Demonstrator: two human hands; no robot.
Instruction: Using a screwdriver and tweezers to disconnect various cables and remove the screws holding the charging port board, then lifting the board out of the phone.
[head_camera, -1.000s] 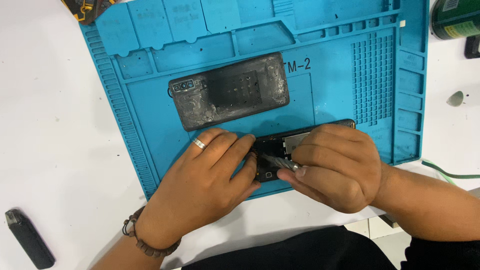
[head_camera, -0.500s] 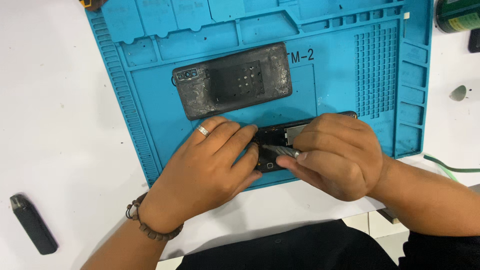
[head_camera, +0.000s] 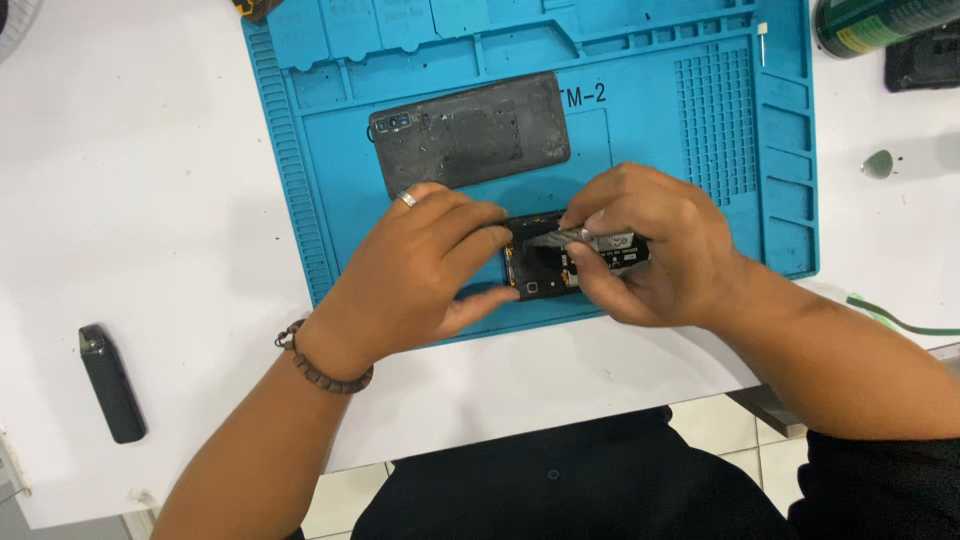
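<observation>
**Head view: two hands working on an opened phone**

Both hands are meeting over an opened phone (head_camera: 545, 270) lying near the front edge of a blue work mat (head_camera: 300, 200). The left hand (head_camera: 415, 275), wearing a ring and a bead bracelet, is bracing the phone's left end with fingers curled around it. The right hand (head_camera: 655, 245) is pinching a thin metal tool (head_camera: 560, 237) against the phone's insides. A dark back cover (head_camera: 470, 133) is lying on the mat just beyond the hands. A small black device (head_camera: 112, 383) is resting on the white table (head_camera: 130, 180), well apart to the left.
</observation>
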